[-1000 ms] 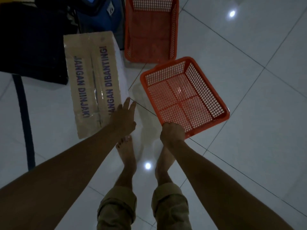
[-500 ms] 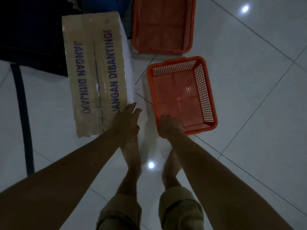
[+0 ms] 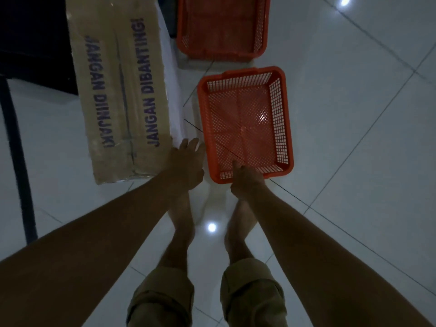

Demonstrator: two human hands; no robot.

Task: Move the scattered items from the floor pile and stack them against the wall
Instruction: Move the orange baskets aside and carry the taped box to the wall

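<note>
holding one orange basket by its near rim

gripping is all on the right hand (image 3: 247,182) here: it's curled over the near edge of the orange mesh basket (image 3: 245,123), thumb poking up inside against the near wall, rest of the fingers hidden under the rim. the basket sits in the centre of the frame, stretching from the hand toward the top of the picture, its bottom grid fully visible. whether it's resting on the tile floor (image 3: 354,138) or lifted a bit, can't tell.

left hand (image 3: 186,164) is just left of the basket's near left corner, fingers straight and loosely together, holding nothing. its fingertips look very close to the basket's left rim, but can't say if they actually touch.

a second orange basket (image 3: 221,27) lies at the top centre, just beyond the held one, a small gap between them. a long cardboard box (image 3: 118,90) with "jangan dibanting!" printed on it fills the upper left, beside both baskets. bare feet and rolled khaki trouser cuffs show at the bottom centre.
</note>
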